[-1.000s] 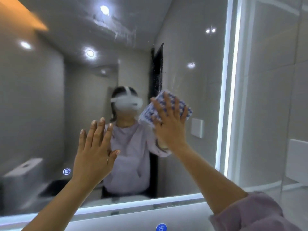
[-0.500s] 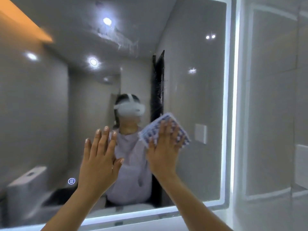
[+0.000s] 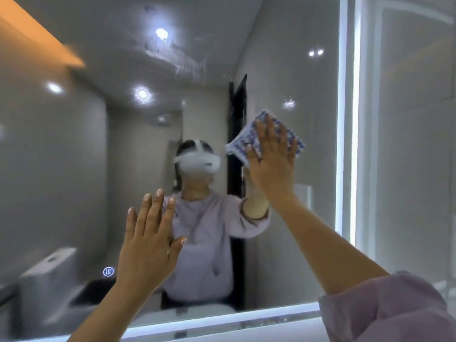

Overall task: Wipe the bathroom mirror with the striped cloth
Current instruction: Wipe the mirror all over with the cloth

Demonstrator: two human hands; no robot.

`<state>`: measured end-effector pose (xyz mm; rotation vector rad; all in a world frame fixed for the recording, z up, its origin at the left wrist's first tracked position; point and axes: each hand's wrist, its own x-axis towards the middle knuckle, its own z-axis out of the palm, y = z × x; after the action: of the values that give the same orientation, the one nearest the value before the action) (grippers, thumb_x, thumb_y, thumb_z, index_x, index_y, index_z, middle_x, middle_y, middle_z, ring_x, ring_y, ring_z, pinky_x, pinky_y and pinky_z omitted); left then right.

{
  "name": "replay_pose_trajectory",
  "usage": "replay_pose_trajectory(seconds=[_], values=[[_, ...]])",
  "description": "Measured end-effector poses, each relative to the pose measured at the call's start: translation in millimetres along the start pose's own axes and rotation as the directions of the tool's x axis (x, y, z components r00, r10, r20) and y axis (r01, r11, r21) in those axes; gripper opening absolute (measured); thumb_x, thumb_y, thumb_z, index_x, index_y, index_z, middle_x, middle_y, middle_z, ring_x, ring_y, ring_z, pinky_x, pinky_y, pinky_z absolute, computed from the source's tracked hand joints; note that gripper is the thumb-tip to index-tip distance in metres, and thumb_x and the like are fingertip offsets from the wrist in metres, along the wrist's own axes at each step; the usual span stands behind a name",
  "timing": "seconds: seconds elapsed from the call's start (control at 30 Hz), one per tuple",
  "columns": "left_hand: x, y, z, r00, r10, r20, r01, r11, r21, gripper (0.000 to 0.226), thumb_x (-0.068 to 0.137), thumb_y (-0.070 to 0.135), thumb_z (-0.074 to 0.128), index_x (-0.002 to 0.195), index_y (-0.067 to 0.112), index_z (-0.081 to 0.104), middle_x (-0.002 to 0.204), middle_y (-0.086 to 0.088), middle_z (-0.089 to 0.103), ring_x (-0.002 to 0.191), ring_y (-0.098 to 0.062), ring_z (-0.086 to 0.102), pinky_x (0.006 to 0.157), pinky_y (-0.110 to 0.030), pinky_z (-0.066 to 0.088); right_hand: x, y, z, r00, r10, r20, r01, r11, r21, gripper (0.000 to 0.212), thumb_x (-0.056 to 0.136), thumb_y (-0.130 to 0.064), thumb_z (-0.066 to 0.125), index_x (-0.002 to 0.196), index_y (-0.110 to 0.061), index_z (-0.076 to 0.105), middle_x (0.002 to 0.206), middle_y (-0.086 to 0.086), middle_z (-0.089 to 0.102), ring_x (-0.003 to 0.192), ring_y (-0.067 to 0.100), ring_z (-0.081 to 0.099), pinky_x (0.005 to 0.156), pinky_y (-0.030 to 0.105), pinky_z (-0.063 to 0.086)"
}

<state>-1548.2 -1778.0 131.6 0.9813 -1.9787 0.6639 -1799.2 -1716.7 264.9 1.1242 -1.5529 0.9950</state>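
Right hand (image 3: 271, 164) raised, my fingers straight and spread, pressing cloth (image 3: 264, 139) flat on mirror (image 3: 283, 77). Left hand (image 3: 148, 240) lower, fingers straight, holding nothing, palm toward glass.

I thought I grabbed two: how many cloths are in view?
1: the cloth is pressed to the mirror under the right hand. The left hand holds none; any other is out of view.

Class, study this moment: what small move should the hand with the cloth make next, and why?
Probably slide the right hand up and to the left, with the striped cloth kept flat on the mirror. Cloudy smears show on the glass above it, and the hand presses the cloth flat, ready to glide.
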Motion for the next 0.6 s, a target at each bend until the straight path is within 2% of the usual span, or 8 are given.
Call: replay_pose_trajectory(seconds=[0.07, 0.13, 0.2, 0.23, 0.3, 0.4, 0.5, 0.6], values=[[0.2, -0.5, -0.1, 1.000, 0.001, -0.002, -0.001, 1.000, 0.005, 0.077, 0.090, 0.059, 0.007, 0.147, 0.009, 0.024, 0.156, -0.015, 0.015, 0.144, -0.030, 0.011, 0.114, -0.054, 0.016, 5.0, 23.5, -5.3, 0.979, 0.203, -0.016, -0.201, 0.977, 0.071, 0.059, 0.100, -0.051, 0.018, 0.150, -0.031, -0.005, 0.161, -0.002, 0.000, 0.147, 0.019, -0.005, 0.117, 0.045, -0.009], [1.1, -0.6, -0.2, 1.000, 0.005, -0.007, -0.005, 1.000, -0.004, 0.076, 0.091, 0.059, 0.008, 0.146, 0.009, 0.024, 0.156, -0.015, 0.016, 0.144, -0.032, 0.013, 0.114, -0.053, 0.014, 5.0, 32.5, -5.1, 0.911, 0.412, -0.034, -0.402, 0.902, 0.160, 0.061, 0.099, -0.053, 0.015, 0.151, -0.029, -0.007, 0.161, -0.001, -0.001, 0.147, 0.019, -0.005, 0.119, 0.047, -0.007], [1.0, -0.2, 0.2, 1.000, 0.014, -0.016, -0.015, 1.000, -0.019, 0.075, 0.091, 0.058, 0.009, 0.146, 0.009, 0.025, 0.156, -0.015, 0.017, 0.144, -0.032, 0.014, 0.115, -0.050, 0.010, 3.2, 24.3, -3.0, 0.849, 0.526, -0.055, -0.508, 0.840, 0.189, 0.061, 0.099, -0.050, 0.014, 0.151, -0.025, -0.005, 0.161, 0.000, -0.001, 0.147, 0.020, -0.005, 0.118, 0.049, -0.006], [1.0, 0.2, 0.4, 1.000, 0.018, -0.020, -0.018, 0.999, -0.026, 0.075, 0.091, 0.058, 0.009, 0.146, 0.009, 0.025, 0.156, -0.015, 0.017, 0.144, -0.032, 0.014, 0.115, -0.049, 0.008, 0.7, 15.8, -2.4, 0.848, 0.527, -0.054, -0.511, 0.841, 0.177, 0.061, 0.099, -0.049, 0.015, 0.151, -0.024, -0.005, 0.161, 0.001, -0.002, 0.147, 0.022, -0.006, 0.118, 0.050, -0.007], [1.1, 0.6, 0.8, 1.000, 0.018, -0.024, -0.019, 0.999, -0.034, 0.075, 0.091, 0.058, 0.009, 0.146, 0.009, 0.026, 0.156, -0.015, 0.018, 0.143, -0.032, 0.015, 0.115, -0.049, 0.007, -12.0, -6.9, -0.2, 0.915, 0.403, -0.031, -0.395, 0.907, 0.143, 0.060, 0.100, -0.044, 0.020, 0.151, -0.023, -0.006, 0.161, 0.003, -0.003, 0.147, 0.026, -0.006, 0.116, 0.050, -0.010], [1.1, 0.3, 0.7, 1.000, 0.013, -0.022, -0.014, 0.999, -0.033, 0.076, 0.091, 0.058, 0.009, 0.146, 0.009, 0.026, 0.155, -0.015, 0.017, 0.143, -0.031, 0.013, 0.115, -0.048, 0.006, -40.9, -50.3, 6.0, 1.000, 0.004, 0.001, -0.004, 0.998, 0.065, 0.061, 0.098, -0.039, 0.029, 0.150, -0.023, 0.000, 0.157, -0.001, -0.007, 0.147, 0.028, -0.004, 0.116, 0.053, -0.007], [0.7, 0.2, -0.8, 1.000, 0.008, -0.007, -0.008, 1.000, -0.020, 0.076, 0.091, 0.058, 0.008, 0.146, 0.008, 0.026, 0.155, -0.016, 0.018, 0.143, -0.031, 0.013, 0.115, -0.047, 0.004, -41.9, -87.2, 16.8, 0.957, -0.289, 0.036, 0.290, 0.957, -0.025, 0.062, 0.099, -0.043, 0.032, 0.150, -0.025, 0.002, 0.157, -0.005, -0.006, 0.147, 0.025, -0.004, 0.117, 0.052, -0.006], [1.0, 1.1, -2.3, 1.000, 0.002, -0.008, -0.002, 1.000, -0.030, 0.076, 0.092, 0.058, 0.007, 0.145, 0.007, 0.028, 0.154, -0.018, 0.021, 0.142, -0.031, 0.015, 0.115, -0.044, 0.002, -13.7, -101.7, 17.0, 0.933, -0.358, 0.036, 0.359, 0.932, -0.042, 0.061, 0.099, -0.044, 0.030, 0.149, -0.027, 0.001, 0.158, -0.007, -0.004, 0.148, 0.023, -0.002, 0.118, 0.051, -0.001]])
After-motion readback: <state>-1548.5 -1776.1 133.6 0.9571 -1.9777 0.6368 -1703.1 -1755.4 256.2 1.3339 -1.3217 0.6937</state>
